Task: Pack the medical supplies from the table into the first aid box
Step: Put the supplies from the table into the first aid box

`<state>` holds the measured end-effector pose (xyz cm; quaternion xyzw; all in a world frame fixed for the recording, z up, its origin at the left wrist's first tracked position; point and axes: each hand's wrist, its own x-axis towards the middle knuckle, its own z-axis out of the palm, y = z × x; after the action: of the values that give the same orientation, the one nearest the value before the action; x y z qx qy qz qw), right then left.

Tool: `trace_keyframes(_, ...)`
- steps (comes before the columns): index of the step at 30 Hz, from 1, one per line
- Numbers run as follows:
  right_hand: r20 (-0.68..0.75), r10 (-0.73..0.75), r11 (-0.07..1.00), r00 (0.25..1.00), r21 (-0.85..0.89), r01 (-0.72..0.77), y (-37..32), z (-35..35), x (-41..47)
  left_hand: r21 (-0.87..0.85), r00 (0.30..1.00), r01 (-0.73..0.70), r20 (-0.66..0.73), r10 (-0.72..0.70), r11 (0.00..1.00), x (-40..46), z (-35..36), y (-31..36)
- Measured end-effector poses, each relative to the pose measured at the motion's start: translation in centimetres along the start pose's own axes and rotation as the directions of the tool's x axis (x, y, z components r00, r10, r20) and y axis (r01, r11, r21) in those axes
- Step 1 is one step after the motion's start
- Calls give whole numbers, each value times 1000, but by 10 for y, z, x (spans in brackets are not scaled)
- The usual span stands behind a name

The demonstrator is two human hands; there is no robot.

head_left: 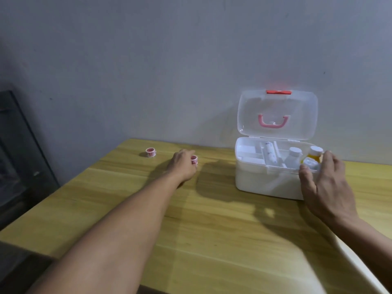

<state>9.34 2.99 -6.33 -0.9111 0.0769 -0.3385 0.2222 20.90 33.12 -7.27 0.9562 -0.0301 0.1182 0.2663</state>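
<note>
A white first aid box (265,181) stands open at the right of the wooden table, its clear lid (277,113) upright with a pink handle. Inside its tray lie a white tube (269,152), a white bottle (293,159), a yellow bottle (315,153) and a small white container (309,163). My right hand (324,185) rests at the box's right front corner, fingers spread around that small container and the rim. My left hand (182,164) reaches across the table and closes its fingers on a pink tape roll (194,160). A second pink tape roll (151,152) sits farther left.
The wooden table (212,230) stands against a grey wall. A dark framed object (19,155) stands on the floor to the left of the table. A white curved edge (360,270) shows at the bottom right.
</note>
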Motion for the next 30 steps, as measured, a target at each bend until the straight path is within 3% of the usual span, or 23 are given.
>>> trace_keyframes(6,-29,4,999,1000,-33,-5,3,5,0,27,997,-36,-68,37,999,15,5,-12)
trace_keyframes(11,-54,8,1000,998,-15,-9,3,8,-2,143,971,135,-218,-102,980,33,-14,-43)
trace_keyframes(14,-72,18,1000,997,6,-18,2,10,-1,225,954,253,-217,-205,941,43,-25,-67)
trace_keyframes(16,-81,18,1000,997,11,-17,2,11,-1,143,946,297,-176,-271,944,47,-28,-80)
trace_keyframes(19,-83,5,1000,997,16,-4,2,10,-1,-11,961,249,-120,-248,968,47,-30,-82)
trace_keyframes(24,-76,9,1000,997,15,-8,4,9,-2,-59,979,180,-86,-185,982,40,-32,-55)
trace_keyframes(30,-53,14,1000,998,23,-13,5,8,-1,-207,989,-146,-41,140,967,30,-47,41)
